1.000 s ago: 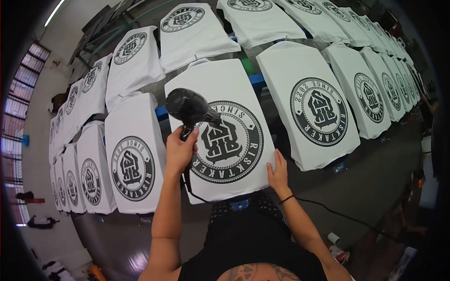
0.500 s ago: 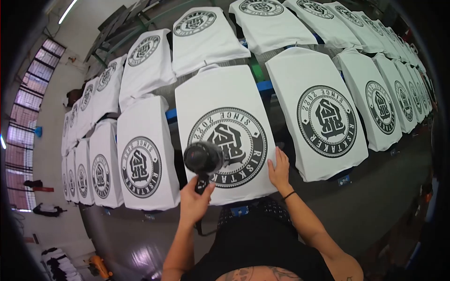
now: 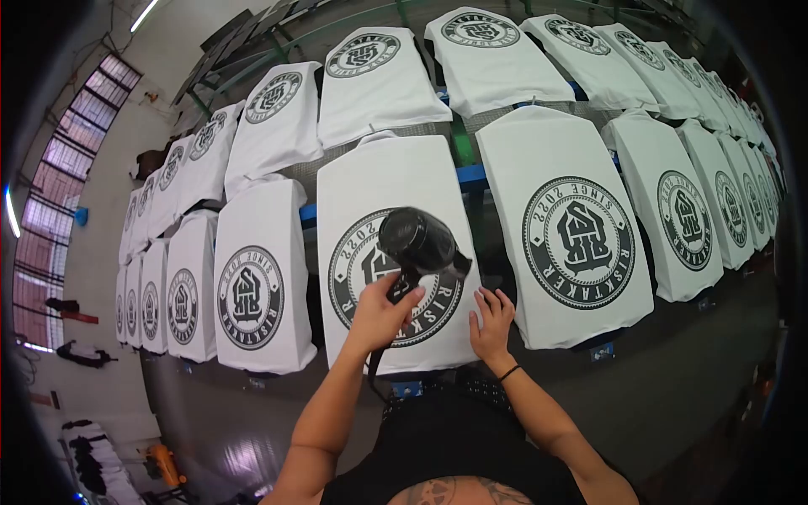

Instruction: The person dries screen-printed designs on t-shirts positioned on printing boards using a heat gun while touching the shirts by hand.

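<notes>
A black hair dryer (image 3: 412,239) is in my left hand (image 3: 380,316), its fingers wrapped round the handle. The dryer hangs over the round black print of the white T-shirt (image 3: 391,172) in front of me, its nozzle towards the lower right, and it hides part of that print. The shirt lies stretched over a flat board. My right hand (image 3: 491,326) rests at the shirt's right edge near the bottom, fingers out and holding nothing.
On my right is another printed white T-shirt (image 3: 551,151) on its board, and on my left a further shirt (image 3: 261,215). Several more line both rows. A blue rail (image 3: 474,175) shows between boards. The dryer's cord (image 3: 373,370) hangs near my waist.
My left hand has carried the hair dryer up and to the right across the print, turning its nozzle to the lower right. My right hand sits slightly lower and further left in view.
</notes>
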### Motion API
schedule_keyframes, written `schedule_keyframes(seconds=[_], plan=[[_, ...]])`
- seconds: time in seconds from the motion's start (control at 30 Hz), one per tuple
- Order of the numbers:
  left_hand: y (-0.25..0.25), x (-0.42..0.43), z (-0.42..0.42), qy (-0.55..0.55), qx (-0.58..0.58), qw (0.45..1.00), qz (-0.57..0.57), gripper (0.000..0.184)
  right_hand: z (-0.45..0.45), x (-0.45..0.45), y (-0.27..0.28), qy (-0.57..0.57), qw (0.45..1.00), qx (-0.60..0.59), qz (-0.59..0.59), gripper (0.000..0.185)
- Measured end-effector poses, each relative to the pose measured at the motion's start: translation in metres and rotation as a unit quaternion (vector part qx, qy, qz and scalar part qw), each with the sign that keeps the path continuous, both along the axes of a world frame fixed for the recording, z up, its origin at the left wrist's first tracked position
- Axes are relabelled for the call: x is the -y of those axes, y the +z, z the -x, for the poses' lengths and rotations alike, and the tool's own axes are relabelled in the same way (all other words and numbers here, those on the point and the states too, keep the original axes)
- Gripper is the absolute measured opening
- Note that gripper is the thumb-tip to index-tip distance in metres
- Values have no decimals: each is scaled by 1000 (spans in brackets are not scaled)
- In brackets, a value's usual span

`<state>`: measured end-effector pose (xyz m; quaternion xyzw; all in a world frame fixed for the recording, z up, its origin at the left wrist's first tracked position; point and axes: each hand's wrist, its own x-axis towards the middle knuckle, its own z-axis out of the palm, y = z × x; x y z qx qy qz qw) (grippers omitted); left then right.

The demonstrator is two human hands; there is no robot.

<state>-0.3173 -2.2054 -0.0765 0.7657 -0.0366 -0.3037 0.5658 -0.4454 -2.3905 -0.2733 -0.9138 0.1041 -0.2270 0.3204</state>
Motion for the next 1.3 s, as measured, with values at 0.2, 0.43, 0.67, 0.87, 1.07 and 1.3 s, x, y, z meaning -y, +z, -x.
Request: schedule_keyframes(seconds=[0.2, 0.43, 0.67, 0.87, 1.07, 1.3], plan=[[-15, 22, -49, 60, 97, 993, -11, 40, -7, -6, -7, 29, 999, -10, 12, 44], [-15, -5, -78, 103, 109, 989, 12, 25, -39, -21, -9, 61, 997, -39, 32, 52], [-13, -62, -91, 200, 152, 968, -22, 23, -64, -30, -11, 74, 989, -79, 105, 61], [-12, -131, -75, 238, 153, 958, -46, 26, -65, -32, -8, 75, 980, -127, 133, 68], [5, -175, -51, 260, 102, 959, -50, 28, -68, -35, -8, 65, 975, -154, 145, 73], [2, -188, -85, 227, 133, 961, -82, 38, -67, -37, -7, 62, 975, -141, 161, 72]])
